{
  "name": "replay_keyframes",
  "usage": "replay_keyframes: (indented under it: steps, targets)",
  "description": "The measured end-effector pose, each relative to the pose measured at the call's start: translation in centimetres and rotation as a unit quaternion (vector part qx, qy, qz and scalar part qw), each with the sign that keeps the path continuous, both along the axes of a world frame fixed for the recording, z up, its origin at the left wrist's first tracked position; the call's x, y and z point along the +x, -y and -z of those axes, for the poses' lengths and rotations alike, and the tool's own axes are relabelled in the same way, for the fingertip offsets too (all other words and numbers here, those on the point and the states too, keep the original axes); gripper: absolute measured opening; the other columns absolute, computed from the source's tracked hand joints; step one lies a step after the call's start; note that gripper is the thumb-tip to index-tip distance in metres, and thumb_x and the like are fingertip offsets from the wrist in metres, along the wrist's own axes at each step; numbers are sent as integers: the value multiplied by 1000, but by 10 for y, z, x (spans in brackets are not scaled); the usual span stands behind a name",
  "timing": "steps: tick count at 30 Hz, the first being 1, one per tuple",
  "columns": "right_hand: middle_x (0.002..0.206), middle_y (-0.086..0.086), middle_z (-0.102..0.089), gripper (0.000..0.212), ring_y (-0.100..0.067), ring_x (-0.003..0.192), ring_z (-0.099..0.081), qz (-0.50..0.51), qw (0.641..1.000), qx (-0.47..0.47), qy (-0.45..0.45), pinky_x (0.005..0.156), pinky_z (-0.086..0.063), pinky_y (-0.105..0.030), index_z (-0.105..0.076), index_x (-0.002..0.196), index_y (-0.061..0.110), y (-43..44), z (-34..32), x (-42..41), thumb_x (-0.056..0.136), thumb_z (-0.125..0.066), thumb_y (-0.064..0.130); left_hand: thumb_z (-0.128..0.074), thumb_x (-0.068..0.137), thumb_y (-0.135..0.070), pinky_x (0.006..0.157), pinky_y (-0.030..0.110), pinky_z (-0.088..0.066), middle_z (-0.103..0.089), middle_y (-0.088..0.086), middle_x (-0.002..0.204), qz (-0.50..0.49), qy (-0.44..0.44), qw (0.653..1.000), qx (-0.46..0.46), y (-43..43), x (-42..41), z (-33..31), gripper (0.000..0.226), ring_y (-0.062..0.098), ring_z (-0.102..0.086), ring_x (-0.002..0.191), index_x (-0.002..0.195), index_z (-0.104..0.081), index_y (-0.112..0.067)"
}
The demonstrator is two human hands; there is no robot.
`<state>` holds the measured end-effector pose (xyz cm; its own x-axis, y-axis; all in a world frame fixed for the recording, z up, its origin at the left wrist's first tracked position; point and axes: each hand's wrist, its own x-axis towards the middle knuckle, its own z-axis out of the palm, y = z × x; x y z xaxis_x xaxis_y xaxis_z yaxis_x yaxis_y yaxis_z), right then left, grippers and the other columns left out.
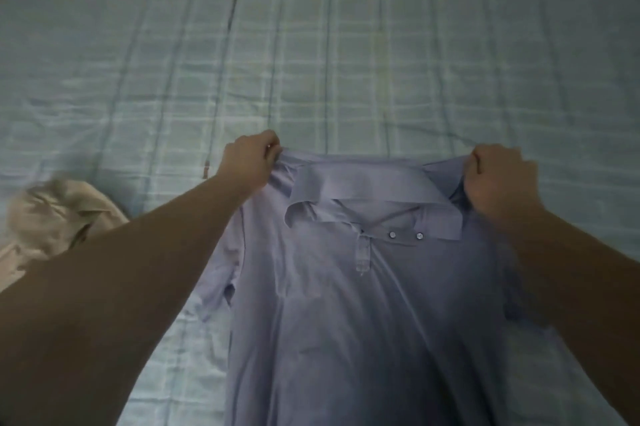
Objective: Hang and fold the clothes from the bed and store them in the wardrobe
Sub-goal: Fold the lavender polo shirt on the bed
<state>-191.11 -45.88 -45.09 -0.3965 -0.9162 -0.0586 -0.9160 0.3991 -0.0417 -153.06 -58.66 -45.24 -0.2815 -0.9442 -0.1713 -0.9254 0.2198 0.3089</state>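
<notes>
A lavender polo shirt (346,304) hangs spread in front of me over the bed, collar at the top, placket open with two small buttons showing. My left hand (249,162) pinches its left shoulder seam. My right hand (498,179) grips the right shoulder in a closed fist. One short sleeve droops at the left side; the other is hidden behind my right forearm. The shirt's hem runs out of the bottom of the view.
The bed (311,44) is covered by a pale blue checked sheet that fills the view. A crumpled beige garment (59,217) lies at the left edge, beside my left forearm.
</notes>
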Motion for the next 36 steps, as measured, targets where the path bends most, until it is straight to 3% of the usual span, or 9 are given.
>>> replay_keyframes:
  steps: [6, 10, 14, 17, 23, 26, 30, 33, 36]
  targets:
    - [95, -25, -54, 20, -44, 89, -52, -38, 996, -35, -77, 77, -35, -51, -52, 91, 3, 27, 81, -12, 98, -46, 21, -46, 101, -27, 67, 39, -28, -62, 12, 84, 70, 66, 990, -99, 32, -13, 85, 19, 36, -55, 81, 91, -57, -15]
    - [97, -26, -52, 24, -43, 93, -48, -15, 995, -70, -65, 77, -34, -51, -52, 90, 6, 25, 119, -18, 95, -43, 27, -39, 101, -33, 73, 44, -34, -59, 10, 90, 100, 53, 984, -139, 32, -7, 122, 29, 35, -55, 86, 94, -60, -14]
    - [100, -24, -50, 21, -41, 95, -46, 10, 991, -129, -33, 79, -32, -50, -51, 94, 11, 24, 138, -23, 93, -46, 32, -51, 97, -41, 78, 43, -36, -54, 7, 97, 54, -2, 982, -181, 35, 1, 143, 19, 31, -48, 90, 96, -57, -23]
    - [101, -25, -51, 23, -43, 97, -47, 16, 991, -134, -18, 80, -34, -50, -53, 97, 10, 25, 133, -21, 92, -48, 33, -50, 95, -46, 80, 43, -38, -55, 6, 101, 45, -6, 985, -167, 37, 0, 140, 22, 33, -49, 91, 98, -57, -26]
    - [106, -29, -53, 23, -48, 100, -51, 19, 998, -38, -35, 85, -41, -56, -57, 98, 3, 32, 90, -6, 92, -55, 25, -55, 96, -43, 86, 45, -42, -61, 9, 110, 61, -11, 994, -91, 33, 6, 104, 28, 36, -54, 102, 109, -63, -21]
    - [107, -32, -55, 33, -51, 98, -52, 35, 996, -81, 3, 82, -44, -56, -59, 104, 0, 33, 64, 20, 91, -44, 26, -54, 98, -32, 96, 47, -43, -62, 11, 126, 57, -35, 996, -53, 20, 26, 87, 33, 37, -54, 114, 127, -62, -17]
    - [114, -24, -59, 36, -44, 103, -52, -61, 985, -139, 76, 89, -43, -50, -61, 111, 3, 29, 42, 105, 90, -40, 24, -59, 93, -10, 108, 45, -38, -58, 18, 134, 37, -81, 995, -36, -13, 78, 67, 44, 39, -53, 123, 137, -56, -7]
    - [118, -22, -59, 34, -42, 109, -53, -189, 962, -144, 137, 98, -42, -49, -59, 114, 1, 16, 41, 192, 89, -43, 17, -57, 91, -9, 106, 43, -37, -59, 21, 131, -55, -90, 994, -21, -49, 127, 59, 43, 41, -54, 119, 134, -57, -5]
    - [136, -22, -54, 39, -39, 128, -49, -279, 931, -121, 200, 109, -39, -49, -56, 129, 0, -3, 50, 277, 91, -50, 5, -61, 91, -10, 101, 43, -44, -60, 21, 124, -155, -107, 982, 11, -85, 171, 58, 39, 38, -59, 111, 130, -60, -7]
